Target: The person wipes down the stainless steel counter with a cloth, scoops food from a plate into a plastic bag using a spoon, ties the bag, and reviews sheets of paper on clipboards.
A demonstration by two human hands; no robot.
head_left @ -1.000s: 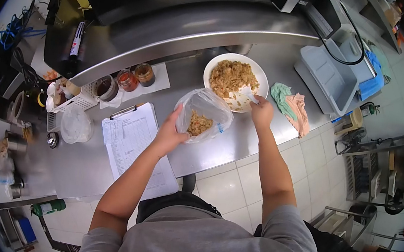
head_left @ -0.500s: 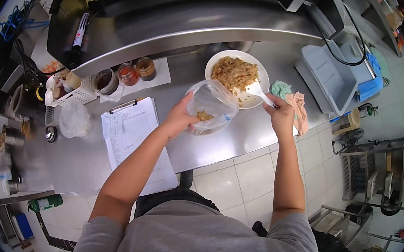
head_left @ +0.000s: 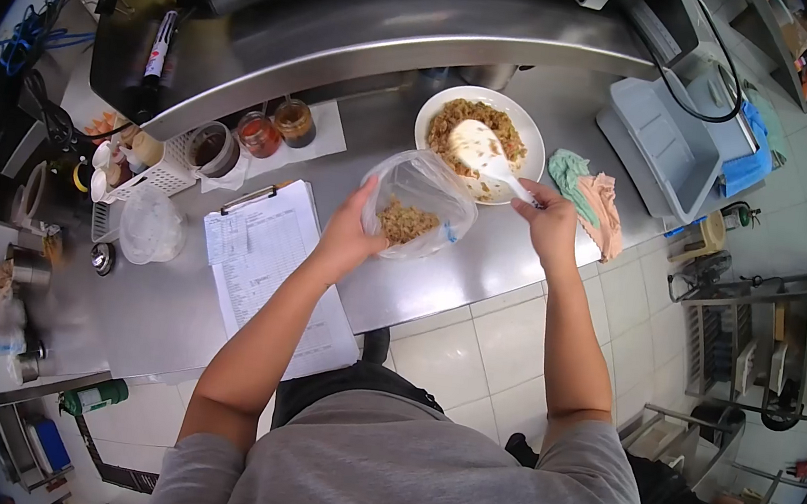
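My left hand [head_left: 350,233] grips the side of a clear plastic bag [head_left: 436,191], its mouth spread wide. A clump of brownish fried rice [head_left: 407,224] lies inside the bag. In my right hand [head_left: 548,219] is a white rice paddle [head_left: 481,151], held by its handle, with a few bits of food stuck to its broad blade. The blade is over a white bowl [head_left: 536,133] that holds more of the fried rice [head_left: 465,119]. The bag is just in front of the bowl, toward me.
Green and pink cloths [head_left: 591,200] lie right of the bowl, with a grey plastic tub [head_left: 664,143] beyond. Left are a clipboard with papers [head_left: 272,256], sauce jars [head_left: 259,134], a white basket [head_left: 166,178] and a plastic container [head_left: 150,226]. A steel shelf edge [head_left: 397,55] overhangs the counter's back.
The paddle has come up from the bowl's right side and now hovers blade-up over the bowl. More rice is visible in the bag than before. The view has shifted slightly.
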